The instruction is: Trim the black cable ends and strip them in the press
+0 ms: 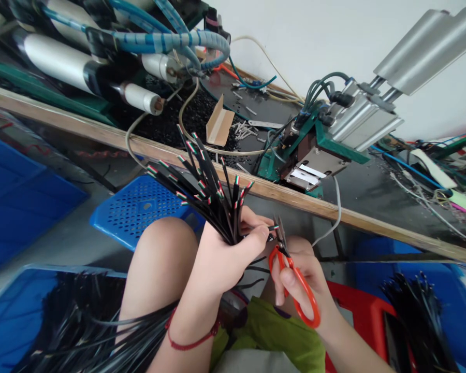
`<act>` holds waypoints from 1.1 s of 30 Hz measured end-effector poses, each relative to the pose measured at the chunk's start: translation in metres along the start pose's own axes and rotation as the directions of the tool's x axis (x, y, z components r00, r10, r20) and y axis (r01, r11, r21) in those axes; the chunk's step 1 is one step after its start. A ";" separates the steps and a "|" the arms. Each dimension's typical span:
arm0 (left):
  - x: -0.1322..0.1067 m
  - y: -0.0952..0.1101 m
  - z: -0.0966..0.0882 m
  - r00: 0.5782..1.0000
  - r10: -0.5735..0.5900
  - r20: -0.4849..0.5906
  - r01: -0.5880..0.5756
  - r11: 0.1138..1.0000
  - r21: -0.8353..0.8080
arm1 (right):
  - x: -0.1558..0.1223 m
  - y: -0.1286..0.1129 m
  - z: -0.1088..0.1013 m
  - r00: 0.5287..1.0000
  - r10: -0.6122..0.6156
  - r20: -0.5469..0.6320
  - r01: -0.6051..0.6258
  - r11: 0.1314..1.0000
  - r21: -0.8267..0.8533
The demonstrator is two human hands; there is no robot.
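Note:
My left hand (233, 251) is closed around a bundle of black cables (207, 194), whose stripped ends fan upward and show red, white and green wires. Between its thumb and fingers one cable end (272, 228) points to the right. Scissors with orange handles (309, 296) are in my right hand (301, 277), fingers through the loops. Their blades (279, 230) point up and meet the tip of that single cable end. Whether the blades touch the wires is too small to tell.
A bench with a wooden edge (267, 189) runs across, bearing a green-framed press (314, 155) and silver cylinders (58, 59). A blue stool (135, 204) stands below. More black cables lie in a blue bin (21, 277) at left and in a pile (415, 305) at right, near a red stool (363, 311).

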State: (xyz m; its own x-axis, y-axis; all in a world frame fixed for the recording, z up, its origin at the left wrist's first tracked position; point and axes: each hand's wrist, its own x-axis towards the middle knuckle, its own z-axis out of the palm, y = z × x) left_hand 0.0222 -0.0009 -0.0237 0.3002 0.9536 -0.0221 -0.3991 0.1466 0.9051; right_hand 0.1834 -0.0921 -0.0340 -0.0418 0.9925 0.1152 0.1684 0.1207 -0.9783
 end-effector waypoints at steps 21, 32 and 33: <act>0.001 0.000 0.000 1.000 0.011 0.002 -0.011 0.999 0.046 | -0.002 0.003 -0.005 0.994 0.108 0.033 -0.110 0.993 0.043; 0.004 0.000 -0.002 0.998 0.057 0.031 -0.057 0.998 -0.017 | -0.004 0.002 -0.078 0.789 -0.130 -0.600 -0.084 0.945 -0.316; 0.004 -0.001 -0.002 0.998 0.054 0.029 -0.053 0.998 -0.012 | 0.001 0.003 -0.104 0.720 -0.152 -0.677 -0.228 0.869 -0.438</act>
State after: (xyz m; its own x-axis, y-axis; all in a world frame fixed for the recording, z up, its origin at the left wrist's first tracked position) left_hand 0.0219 0.0034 -0.0253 0.3030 0.9522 0.0388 -0.4252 0.0987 0.8997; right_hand 0.2862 -0.0888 -0.0185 0.6106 0.7112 0.3483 0.5877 -0.1121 -0.8012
